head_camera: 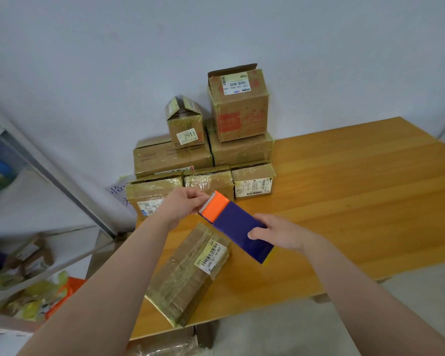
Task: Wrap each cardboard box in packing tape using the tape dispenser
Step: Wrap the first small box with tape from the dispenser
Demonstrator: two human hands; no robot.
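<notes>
Tape dispenser (235,223) is up over the worktop (357,188). My right hand (278,233) grips its blue body, and my left hand (185,201) fingers pinch at the toothed orange end. Cardboard box (188,273) lies beneath, near corner at the front edge. Stacked boxes (203,155) crowd the wall, and open wood runs to my right.

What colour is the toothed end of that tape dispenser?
Orange, on a dark blue body; the head view shows the tape dispenser best.

Your right hand (278,233) hides its fingers behind the tape dispenser (238,227); the clutter (28,299) at your left is blurred.
</notes>
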